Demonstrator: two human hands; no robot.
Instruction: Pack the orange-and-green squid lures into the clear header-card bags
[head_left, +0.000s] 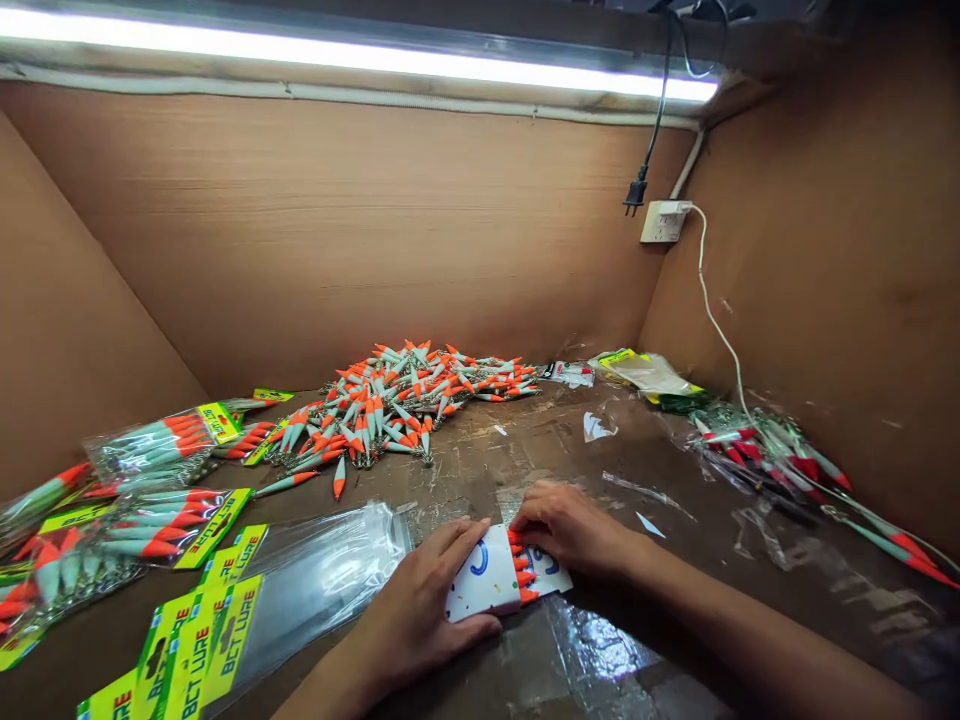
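A white card (pixel 484 578) with blue print is folded over a row of fishing lures (pixel 526 579), whose orange tips stick out on its right. My left hand (pixel 427 590) grips the card, thumb along the near edge and fingers at the far edge. My right hand (pixel 566 525) is closed, its curled fingertips at the far end of the row of lures; the exact grip is partly hidden. Left of my left hand lie clear plastic bags (pixel 322 575) with yellow-green BCT LURE headers.
Loose orange and pale green lures (pixel 382 405) are heaped at the back. Filled lure packs (pixel 161 440) lie at the left. Red-tipped lures (pixel 750 450) lie at the right under a white cable (pixel 709 290). A black plug (pixel 636 190) hangs near the wall socket (pixel 661 222).
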